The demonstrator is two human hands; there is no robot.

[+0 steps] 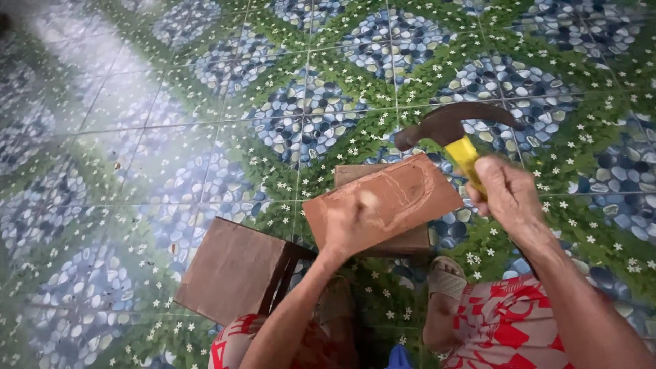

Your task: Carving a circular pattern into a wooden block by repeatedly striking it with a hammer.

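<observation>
Mid-carving: our left hand (352,225) presses a chisel, mostly hidden, onto the wooden slab (393,198) atop a block; our right hand (506,191) grips the raised hammer (454,126), needing a square blow.

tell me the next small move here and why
Probably bring the hammer down toward the wooden board: the right hand holds it raised by its yellow handle, while the left hand rests on the carved board, steadying it on a block.
</observation>
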